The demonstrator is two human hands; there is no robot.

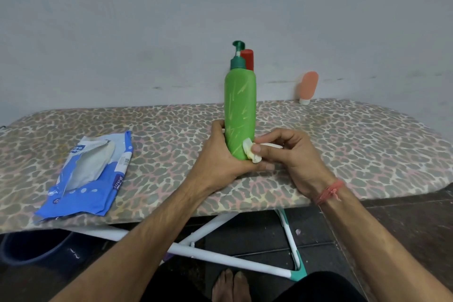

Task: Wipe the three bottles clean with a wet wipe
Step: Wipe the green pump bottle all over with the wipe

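A tall green pump bottle (240, 108) stands upright, its base gripped by my left hand (220, 157) above the ironing board (343, 144). My right hand (286, 152) pinches a crumpled white wet wipe (250, 152) against the bottle's lower right side. Behind the green bottle, a red-capped bottle (247, 59) is mostly hidden. A small orange tube bottle (308, 87) with a white cap stands upside down against the wall at the back right.
A torn-open blue and white wet-wipe pack (90, 176) lies on the left part of the leopard-print board. White and teal board legs (235, 260) cross below. A dark bucket (34, 245) sits on the floor at lower left. My bare feet (231, 287) show at the bottom.
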